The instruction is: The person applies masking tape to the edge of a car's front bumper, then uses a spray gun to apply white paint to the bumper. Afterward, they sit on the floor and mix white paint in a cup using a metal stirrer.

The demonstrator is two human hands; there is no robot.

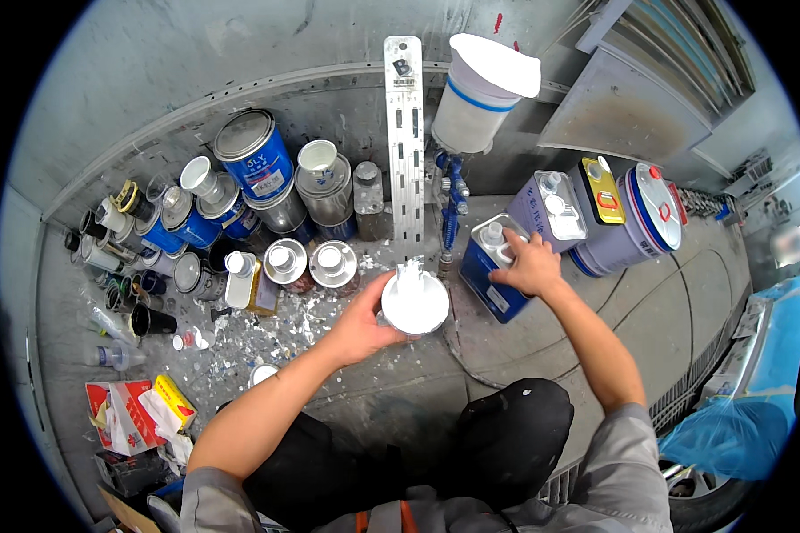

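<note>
My left hand (364, 324) is wrapped round the side of a cup of white paint (416, 311) in the middle of the view. A long perforated metal mixing ruler (405, 151) stands upright, its white-coated lower end in the paint. To the right, my right hand (532, 265) grips the top of a blue rectangular tin (498, 280), its fingers beside the pale cap; the palm hides part of the tin's top. Just behind, a blue spray gun (452, 200) hangs under a white-lidded translucent paint cup (476, 102).
Several paint cans stand at the left, including a large blue can (256, 155) and a white-capped tin (333, 264). Right of the blue tin are a lilac tin (547, 213), a yellow-topped tin (603, 191) and a pail (640, 218). A hose (458, 355) crosses the floor.
</note>
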